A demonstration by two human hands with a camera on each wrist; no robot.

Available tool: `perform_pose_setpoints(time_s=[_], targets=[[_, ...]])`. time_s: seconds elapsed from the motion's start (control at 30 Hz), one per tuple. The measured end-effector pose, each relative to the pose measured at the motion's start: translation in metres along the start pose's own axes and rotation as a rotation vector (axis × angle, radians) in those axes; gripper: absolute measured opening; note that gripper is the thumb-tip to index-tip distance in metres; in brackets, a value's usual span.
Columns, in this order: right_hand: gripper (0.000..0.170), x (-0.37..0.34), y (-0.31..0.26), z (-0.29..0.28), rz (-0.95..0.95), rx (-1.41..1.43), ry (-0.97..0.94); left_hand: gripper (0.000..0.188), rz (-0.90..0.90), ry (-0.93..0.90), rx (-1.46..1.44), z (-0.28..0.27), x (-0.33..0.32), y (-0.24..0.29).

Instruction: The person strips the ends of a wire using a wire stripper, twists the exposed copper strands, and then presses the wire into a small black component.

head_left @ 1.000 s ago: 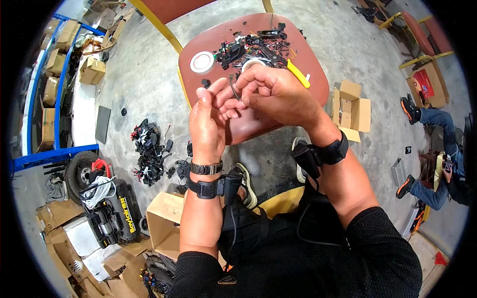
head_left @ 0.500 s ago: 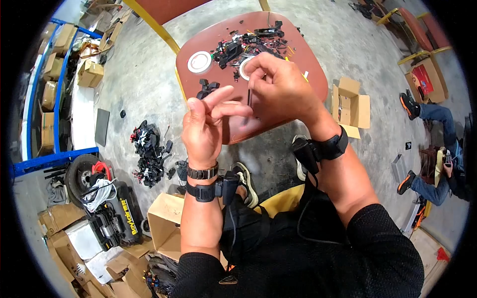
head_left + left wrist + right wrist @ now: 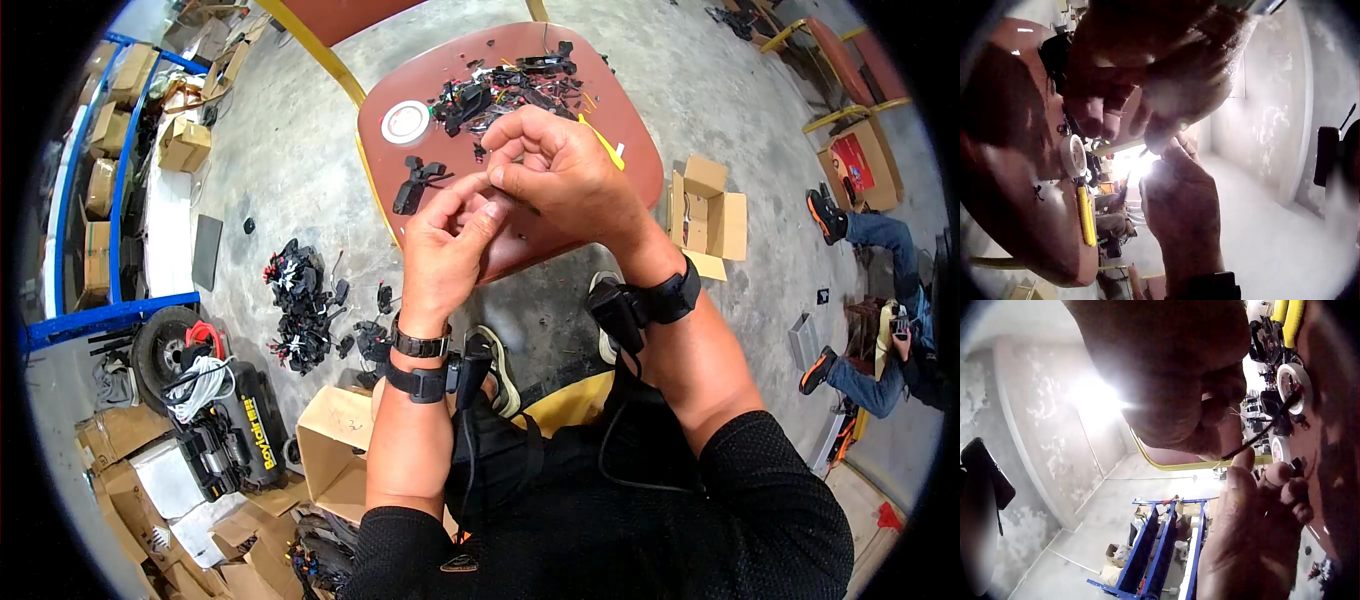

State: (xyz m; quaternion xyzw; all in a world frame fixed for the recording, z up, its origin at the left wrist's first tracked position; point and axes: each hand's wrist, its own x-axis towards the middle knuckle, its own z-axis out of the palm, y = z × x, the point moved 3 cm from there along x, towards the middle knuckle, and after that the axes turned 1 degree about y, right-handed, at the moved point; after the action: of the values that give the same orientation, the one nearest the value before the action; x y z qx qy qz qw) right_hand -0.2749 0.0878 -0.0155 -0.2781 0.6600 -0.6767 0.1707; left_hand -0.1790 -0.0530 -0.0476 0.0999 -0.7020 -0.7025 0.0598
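Note:
In the head view my left hand [image 3: 445, 250] and right hand [image 3: 570, 180] meet above the near part of a red-brown chair seat [image 3: 630, 110]. The right wrist view shows a thin black cable [image 3: 1263, 433] running out from where the fingertips meet, a small dark piece at its far end. My right thumb and forefinger pinch it, and the left thumb and fingers grip it close by. In the head view the hands mostly hide the cable. Black plastic parts with short leads [image 3: 410, 188] lie on the seat just beyond my left hand.
A heap of black connectors and wires [image 3: 500, 95] covers the seat's far part. Near it lie a white tape roll [image 3: 405, 122], another roll [image 3: 1074, 156] and a yellow-handled tool [image 3: 1087, 215]. An open carton [image 3: 715, 215] stands right; a black connector pile [image 3: 305, 310] lies left on the floor.
The hands separated, showing the cable upright under the right hand, and have come together again. My left hand has moved right and its extended fingers have curled in.

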Motion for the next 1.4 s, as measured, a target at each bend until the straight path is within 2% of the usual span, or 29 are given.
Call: perform_pose_setpoints(time_s=[0.17, 0.67, 0.77, 0.87, 0.97, 1.1, 1.23, 1.4], targets=[[0.023, -0.001, 0.000, 0.003, 0.014, 0.022, -0.027, 0.023, -0.041, -0.059, -0.039, 0.002, -0.002, 0.000], [0.020, -0.002, -0.005, 0.012, -0.012, 0.008, -0.018, 0.017, -0.102, 0.050, -0.276, -0.002, 0.000, -0.003], [0.017, -0.002, -0.007, 0.013, -0.038, -0.059, 0.014, 0.018, -0.113, 0.133, -0.327, -0.007, -0.001, -0.009], [0.017, -0.001, 0.000, 0.008, -0.035, -0.114, 0.074, 0.016, -0.072, 0.177, -0.257, -0.021, 0.002, -0.003], [0.017, 0.002, -0.001, 0.004, -0.083, -0.168, 0.133, 0.014, 0.119, 0.222, -0.028, -0.025, 0.003, 0.001], [0.020, -0.001, -0.005, 0.010, -0.066, -0.129, 0.061, 0.009, 0.046, 0.216, -0.041, -0.014, -0.003, 0.011], [0.025, -0.003, -0.002, 0.013, -0.127, -0.162, -0.010, 0.011, 0.091, 0.166, -0.013, -0.012, -0.003, 0.007], [0.023, -0.004, 0.004, 0.017, -0.111, -0.114, -0.080, 0.012, 0.114, 0.097, 0.045, -0.010, -0.005, 0.012]])
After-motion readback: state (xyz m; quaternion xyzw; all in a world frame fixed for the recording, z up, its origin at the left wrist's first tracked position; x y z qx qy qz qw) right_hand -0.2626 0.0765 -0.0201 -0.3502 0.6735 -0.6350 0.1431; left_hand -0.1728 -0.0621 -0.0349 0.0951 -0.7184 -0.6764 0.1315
